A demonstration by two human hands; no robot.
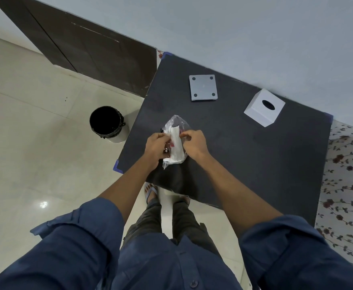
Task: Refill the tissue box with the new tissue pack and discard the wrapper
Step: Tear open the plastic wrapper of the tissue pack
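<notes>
A pack of white tissues [176,143] in a clear plastic wrapper [176,123] is held over the near left part of the black table [244,153]. My left hand [155,146] grips the pack's left side. My right hand [193,143] pinches the wrapper on the right side. The wrapper's open end billows loose beyond my fingers. A white cube tissue box [264,107] with a dark oval slot stands at the far right of the table. Its flat grey base plate [202,87], with dark pads at the corners, lies apart at the far middle.
A black-lined bin [106,122] stands on the tiled floor, left of the table. A dark wooden door [87,45] is behind it. A floral cloth [343,185] shows past the table's right edge. The wall runs along the table's far side.
</notes>
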